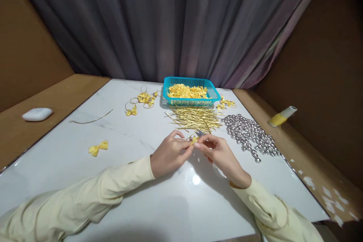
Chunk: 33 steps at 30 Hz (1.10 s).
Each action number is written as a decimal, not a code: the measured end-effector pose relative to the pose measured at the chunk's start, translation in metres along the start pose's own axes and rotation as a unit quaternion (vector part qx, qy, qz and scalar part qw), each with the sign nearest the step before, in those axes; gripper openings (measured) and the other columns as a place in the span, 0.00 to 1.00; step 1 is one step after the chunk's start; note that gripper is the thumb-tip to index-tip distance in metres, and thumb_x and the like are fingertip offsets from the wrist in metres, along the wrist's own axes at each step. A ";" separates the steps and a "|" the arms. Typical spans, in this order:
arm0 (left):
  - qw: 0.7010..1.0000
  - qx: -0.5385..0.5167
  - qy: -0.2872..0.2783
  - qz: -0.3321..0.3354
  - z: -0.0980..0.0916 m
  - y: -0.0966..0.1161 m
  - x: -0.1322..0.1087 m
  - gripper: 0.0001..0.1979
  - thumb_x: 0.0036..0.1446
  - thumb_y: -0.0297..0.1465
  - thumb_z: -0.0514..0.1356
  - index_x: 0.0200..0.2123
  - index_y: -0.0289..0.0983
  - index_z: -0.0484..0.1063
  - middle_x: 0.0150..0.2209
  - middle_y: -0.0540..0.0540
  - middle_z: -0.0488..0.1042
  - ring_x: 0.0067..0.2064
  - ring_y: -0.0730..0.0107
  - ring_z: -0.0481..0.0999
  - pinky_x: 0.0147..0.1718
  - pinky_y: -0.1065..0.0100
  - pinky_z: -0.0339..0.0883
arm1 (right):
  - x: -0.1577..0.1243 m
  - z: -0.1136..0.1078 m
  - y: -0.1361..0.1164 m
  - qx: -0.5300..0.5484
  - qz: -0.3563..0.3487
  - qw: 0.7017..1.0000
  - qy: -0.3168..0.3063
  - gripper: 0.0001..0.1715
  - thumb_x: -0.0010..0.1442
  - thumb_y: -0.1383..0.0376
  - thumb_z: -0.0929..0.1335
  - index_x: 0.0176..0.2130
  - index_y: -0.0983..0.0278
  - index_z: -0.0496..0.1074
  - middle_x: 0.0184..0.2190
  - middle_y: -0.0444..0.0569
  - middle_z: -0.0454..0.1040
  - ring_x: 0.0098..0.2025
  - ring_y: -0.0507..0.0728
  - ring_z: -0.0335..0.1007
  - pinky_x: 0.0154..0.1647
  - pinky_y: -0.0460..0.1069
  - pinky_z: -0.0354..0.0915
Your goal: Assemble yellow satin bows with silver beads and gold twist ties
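Observation:
My left hand (169, 154) and my right hand (217, 152) meet at the middle of the white table (136, 181). Both pinch a small yellow ribbon bow (195, 139) between their fingertips. A small silver piece shows right beside the bow, too small to name. Just beyond my hands lies a heap of gold cords (195, 118). To the right of my right hand spreads a pile of silver bells (251, 137). A blue basket (212, 92) of yellow bows stands behind the cords.
A loose yellow bow (98, 147) lies at the left, with a single gold cord (92, 118) farther back. Bows with gold loops (143, 100) sit left of the basket, more bows (226, 103) to its right. A white device (37, 114) and a yellow-white spool (281, 116) rest on the brown ledges.

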<state>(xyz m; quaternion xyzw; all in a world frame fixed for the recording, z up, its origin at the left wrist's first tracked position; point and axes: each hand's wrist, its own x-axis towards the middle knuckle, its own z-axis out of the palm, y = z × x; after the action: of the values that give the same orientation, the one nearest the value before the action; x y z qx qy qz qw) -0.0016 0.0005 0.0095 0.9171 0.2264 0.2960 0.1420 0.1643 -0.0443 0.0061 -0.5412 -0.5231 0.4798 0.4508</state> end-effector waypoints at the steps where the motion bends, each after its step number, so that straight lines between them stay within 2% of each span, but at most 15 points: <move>1: 1.000 -0.002 0.003 -0.001 0.000 0.000 0.000 0.16 0.58 0.25 0.48 0.21 0.34 0.69 0.16 0.54 0.67 0.19 0.79 0.59 0.41 0.65 0.61 | 0.000 -0.001 0.001 -0.001 -0.007 1.000 0.000 0.16 0.47 0.55 0.71 0.27 0.65 0.68 0.17 0.38 0.62 0.16 0.46 0.51 0.16 0.43 0.50; 4: 1.000 -0.013 0.014 -0.014 -0.002 0.002 0.001 0.17 0.58 0.26 0.49 0.19 0.34 0.68 0.15 0.55 0.65 0.19 0.79 0.57 0.40 0.65 0.62 | -0.001 -0.003 0.004 -0.016 -0.049 0.999 0.001 0.15 0.48 0.56 0.71 0.25 0.65 0.68 0.19 0.40 0.64 0.19 0.47 0.54 0.19 0.44 0.53; 8: 0.995 -0.043 0.020 -0.084 -0.006 0.005 0.003 0.17 0.57 0.28 0.51 0.18 0.35 0.70 0.15 0.52 0.67 0.27 0.73 0.65 0.35 0.69 0.63 | -0.003 -0.002 0.005 -0.082 -0.136 0.987 0.011 0.12 0.52 0.59 0.69 0.24 0.65 0.71 0.23 0.45 0.69 0.26 0.50 0.61 0.26 0.45 0.56; 10: 0.990 -0.067 0.026 -0.118 -0.008 0.007 0.004 0.15 0.56 0.29 0.52 0.19 0.36 0.72 0.16 0.51 0.68 0.30 0.71 0.68 0.32 0.71 0.63 | -0.005 -0.001 0.003 -0.125 -0.175 0.976 0.017 0.11 0.54 0.61 0.68 0.25 0.65 0.72 0.24 0.46 0.70 0.26 0.51 0.62 0.26 0.46 0.56; 15: 0.977 -0.117 0.030 -0.177 -0.010 0.007 0.006 0.16 0.55 0.30 0.54 0.17 0.35 0.71 0.17 0.50 0.69 0.27 0.72 0.67 0.26 0.73 0.61 | -0.008 0.003 0.001 -0.202 -0.228 0.952 0.024 0.12 0.57 0.64 0.65 0.24 0.65 0.68 0.21 0.45 0.66 0.23 0.50 0.58 0.24 0.45 0.54; 20: 0.959 -0.177 -0.001 -0.223 -0.013 0.005 0.009 0.17 0.55 0.32 0.53 0.19 0.33 0.73 0.20 0.50 0.71 0.23 0.74 0.67 0.21 0.74 0.59 | -0.010 0.005 0.004 -0.283 -0.246 0.927 0.006 0.10 0.60 0.65 0.61 0.27 0.64 0.63 0.24 0.45 0.64 0.24 0.50 0.57 0.25 0.45 0.53; 23: 0.959 -0.180 0.004 -0.217 -0.013 0.005 0.010 0.17 0.55 0.32 0.53 0.19 0.33 0.73 0.20 0.50 0.71 0.23 0.74 0.68 0.22 0.74 0.60 | -0.011 0.005 0.006 -0.293 -0.222 0.930 -0.001 0.09 0.59 0.62 0.62 0.28 0.63 0.61 0.24 0.44 0.63 0.22 0.50 0.55 0.24 0.45 0.52; 29: 0.982 -0.103 0.061 -0.146 -0.011 0.007 0.007 0.15 0.55 0.30 0.54 0.19 0.35 0.73 0.17 0.50 0.70 0.30 0.70 0.68 0.30 0.70 0.64 | -0.009 0.005 0.003 -0.179 -0.121 0.976 -0.019 0.14 0.60 0.57 0.61 0.28 0.63 0.58 0.19 0.40 0.61 0.20 0.48 0.56 0.22 0.44 0.52; 33: 0.991 -0.061 0.089 -0.073 -0.010 0.009 0.004 0.15 0.58 0.28 0.53 0.22 0.35 0.73 0.17 0.51 0.70 0.26 0.73 0.65 0.38 0.65 0.64 | -0.008 0.007 0.003 -0.176 -0.130 0.976 -0.013 0.14 0.61 0.58 0.60 0.28 0.63 0.58 0.19 0.40 0.60 0.19 0.48 0.55 0.21 0.43 0.51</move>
<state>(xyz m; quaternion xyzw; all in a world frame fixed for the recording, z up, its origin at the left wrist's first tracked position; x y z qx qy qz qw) -0.0014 -0.0036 0.0224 0.8577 0.2860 0.3788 0.1978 0.1576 -0.0525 0.0023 -0.5332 -0.6711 0.3242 0.4002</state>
